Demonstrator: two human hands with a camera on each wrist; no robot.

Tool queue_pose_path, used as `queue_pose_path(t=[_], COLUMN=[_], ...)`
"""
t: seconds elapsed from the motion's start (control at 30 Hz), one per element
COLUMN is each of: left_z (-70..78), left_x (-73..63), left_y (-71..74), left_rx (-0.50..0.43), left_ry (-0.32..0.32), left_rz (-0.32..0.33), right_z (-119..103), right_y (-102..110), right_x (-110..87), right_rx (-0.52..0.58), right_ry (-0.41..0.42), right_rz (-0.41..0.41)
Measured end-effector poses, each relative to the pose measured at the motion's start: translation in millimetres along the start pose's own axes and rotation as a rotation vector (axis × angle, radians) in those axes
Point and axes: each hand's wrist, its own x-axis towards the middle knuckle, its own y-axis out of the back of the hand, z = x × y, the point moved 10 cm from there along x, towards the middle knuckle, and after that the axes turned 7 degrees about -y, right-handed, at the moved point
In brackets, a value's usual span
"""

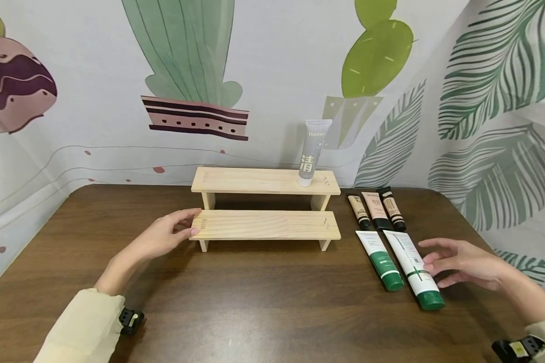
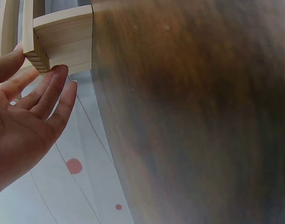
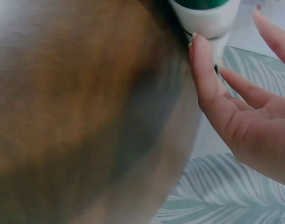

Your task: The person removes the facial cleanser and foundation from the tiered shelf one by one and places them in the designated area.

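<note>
In the head view, my left hand (image 1: 165,233) holds the left end of the lower step of a two-tier wooden shelf (image 1: 268,225), thumb at the front corner and index finger at the back. The left wrist view shows the other fingers of this hand (image 2: 32,121) straight below the board. My right hand (image 1: 465,264) lies beside a large white tube with a green cap (image 1: 413,267), its loosely bent fingers at the tube's right edge. From the right wrist, that hand (image 3: 254,116) appears spread at the tube's body (image 3: 205,23). A grey tube (image 1: 312,151) stands cap-down on the upper step.
Left of the large tube lies a smaller white and green tube (image 1: 381,262). Behind are a small beige tube (image 1: 359,210), a pink BB tube (image 1: 375,206) and a black-capped beige tube (image 1: 392,207). A plant-print cloth (image 1: 277,60) hangs behind the brown table (image 1: 254,307).
</note>
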Motion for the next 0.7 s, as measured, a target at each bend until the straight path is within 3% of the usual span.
queue_pose_path(t=[0.3, 0.5, 0.7], left_z=[-0.2, -0.6, -0.5], left_x=[0.1, 0.2, 0.5], left_y=[-0.2, -0.7, -0.4], left_rx=[0.005, -0.001, 0.001], left_ry=[0.000, 0.001, -0.002], left_rz=[0.001, 0.002, 0.010], right_z=[-46, -83, -116], right_y=[5, -7, -21], right_x=[2.7, 15.2, 31.8], right_rx=[-0.129, -0.207, -0.254], right_ry=[0.107, 0.185, 0.212], right_rz=[0.086, 0.096, 0.179])
